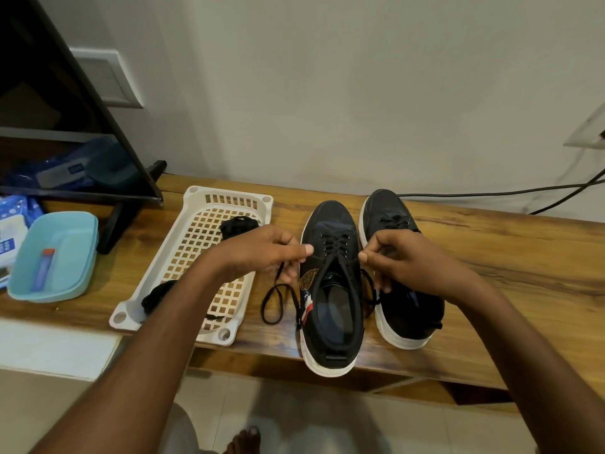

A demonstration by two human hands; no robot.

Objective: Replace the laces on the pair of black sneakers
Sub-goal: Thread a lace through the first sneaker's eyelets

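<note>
Both black canvas sneakers sit on the wooden bench; the nearer left one (330, 290) is laced, each hand, left (265, 253) and right (402, 260), pinching an end of its black lace (278, 303). Tying seems left. Spare black laces (237, 226) lie in the white plastic basket (196, 257).

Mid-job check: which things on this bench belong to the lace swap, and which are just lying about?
Part of the job:
- left sneaker, its lace ends pinched by the left hand and right hand
- right sneaker
- white basket holding black lace bundles

Just lying about:
- teal container
- blue packets
- black cable
</note>
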